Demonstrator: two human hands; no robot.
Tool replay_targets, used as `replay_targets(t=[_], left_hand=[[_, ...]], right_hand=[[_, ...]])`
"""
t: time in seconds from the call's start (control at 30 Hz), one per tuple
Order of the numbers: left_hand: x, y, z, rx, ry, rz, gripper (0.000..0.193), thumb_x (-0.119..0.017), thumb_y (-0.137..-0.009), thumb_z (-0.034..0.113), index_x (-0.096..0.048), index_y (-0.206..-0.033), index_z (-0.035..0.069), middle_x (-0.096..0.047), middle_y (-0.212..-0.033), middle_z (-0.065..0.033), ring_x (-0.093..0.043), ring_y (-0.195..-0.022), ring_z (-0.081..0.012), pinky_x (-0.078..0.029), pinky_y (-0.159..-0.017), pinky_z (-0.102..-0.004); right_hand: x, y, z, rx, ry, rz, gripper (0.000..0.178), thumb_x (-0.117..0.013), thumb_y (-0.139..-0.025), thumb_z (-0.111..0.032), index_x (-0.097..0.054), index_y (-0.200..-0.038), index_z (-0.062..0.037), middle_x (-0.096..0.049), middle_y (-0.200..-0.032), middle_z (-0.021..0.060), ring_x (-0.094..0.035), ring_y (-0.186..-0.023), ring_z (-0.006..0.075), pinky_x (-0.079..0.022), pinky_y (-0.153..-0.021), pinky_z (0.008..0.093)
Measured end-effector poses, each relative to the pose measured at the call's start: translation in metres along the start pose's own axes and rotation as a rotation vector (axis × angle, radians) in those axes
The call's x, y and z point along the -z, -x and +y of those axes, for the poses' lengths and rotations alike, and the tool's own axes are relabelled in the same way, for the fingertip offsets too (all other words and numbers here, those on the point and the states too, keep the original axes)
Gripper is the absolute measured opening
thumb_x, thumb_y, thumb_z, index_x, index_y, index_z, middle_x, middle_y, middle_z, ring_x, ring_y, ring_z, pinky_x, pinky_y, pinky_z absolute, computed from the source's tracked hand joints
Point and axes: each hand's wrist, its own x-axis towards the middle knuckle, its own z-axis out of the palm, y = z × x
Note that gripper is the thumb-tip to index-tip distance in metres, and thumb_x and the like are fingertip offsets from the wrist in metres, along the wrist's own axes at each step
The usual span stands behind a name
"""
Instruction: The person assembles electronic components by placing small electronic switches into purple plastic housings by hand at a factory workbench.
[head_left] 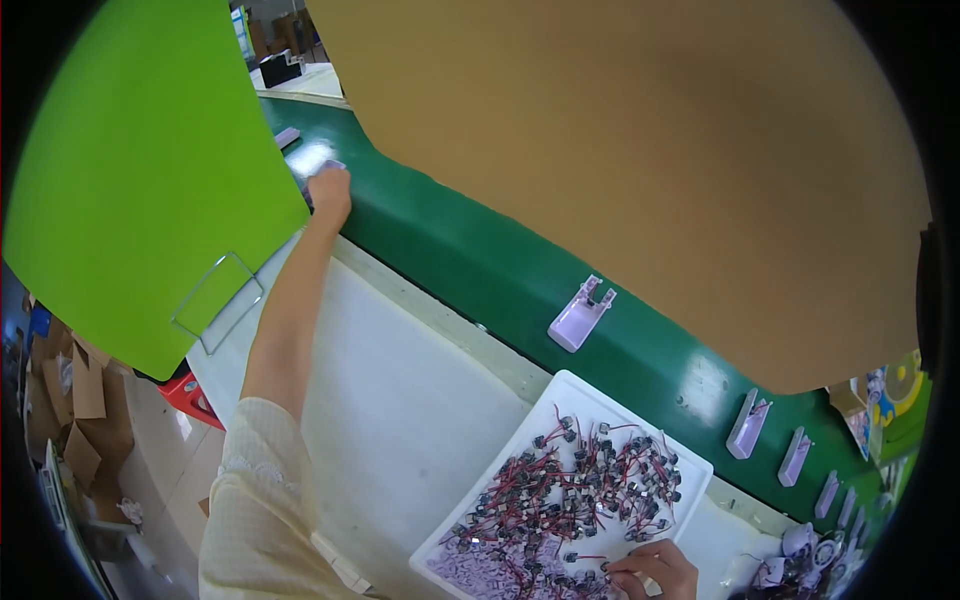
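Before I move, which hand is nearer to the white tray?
The right hand: it is at the near right side of the white tray, fingertips among the small parts. The left hand is well away, beyond the tray's left, over the green belt.

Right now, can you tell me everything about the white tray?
The white tray is shallow, with a raised rim and rounded corners, and looks like plastic. It lies slanted on the white tabletop beside the green surface, its near end cut off. Small dark parts with red wires crowd it; lilac pieces lie at its lower left. The right hand is over its lower right.
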Motion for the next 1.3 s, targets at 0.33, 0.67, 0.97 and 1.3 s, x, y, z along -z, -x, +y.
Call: replay_targets(t=[0.33, 0.67, 0.97, 1.3], left_hand=[[0.127, 0.236, 0.048, -0.395, 0.496, 0.424, 0.020, -0.062, -0.073, -0.001, -0.054, -0.091, 0.001, -0.057, -0.090, -0.0142, -0.062, -0.085, -0.0318, -0.054, -0.062, -0.0431], [0.178, 0.369, 0.047, -0.516, 0.646, 0.143, 0.013, -0.064, -0.084, 0.011, -0.056, -0.089, 0.002, -0.055, -0.079, -0.0116, -0.060, -0.072, -0.0293, -0.052, -0.053, -0.0397], [0.270, 0.377, 0.072, -0.909, 1.530, -0.426, 0.019, -0.072, -0.087, 0.022, -0.072, -0.101, 0.008, -0.065, -0.076, -0.0074, -0.059, -0.062, -0.0198, -0.045, -0.054, -0.0312], [0.243, 0.383, 0.105, -0.618, 2.172, -1.266, 0.033, -0.051, -0.102, 0.025, -0.061, -0.121, 0.000, -0.067, -0.110, -0.0087, -0.066, -0.098, -0.0139, -0.056, -0.077, -0.0269]], right_hand=[[-0.001, 0.022, 0.021, -0.061, 0.052, 0.049, 0.013, -0.067, -0.080, 0.006, -0.063, -0.091, -0.0005, -0.062, -0.084, 0.0134, -0.064, -0.075, 0.0289, -0.050, -0.067, 0.0330], [-0.012, 0.021, 0.023, -0.046, -0.126, -0.005, 0.010, -0.069, -0.084, 0.000, -0.065, -0.094, 0.0017, -0.071, -0.083, 0.0101, -0.071, -0.076, 0.0196, -0.055, -0.068, 0.0311], [-0.043, -0.017, -0.010, 0.266, -0.369, 0.436, 0.011, -0.066, -0.084, 0.005, -0.066, -0.095, 0.0015, -0.071, -0.088, 0.0143, -0.068, -0.076, 0.0185, -0.053, -0.063, 0.0259], [-0.050, -0.057, -0.016, 0.720, 0.366, 0.644, 0.039, -0.070, -0.067, 0.009, -0.072, -0.103, -0.0056, -0.071, -0.105, 0.0079, -0.065, -0.079, 0.0244, -0.053, -0.066, 0.0318]])
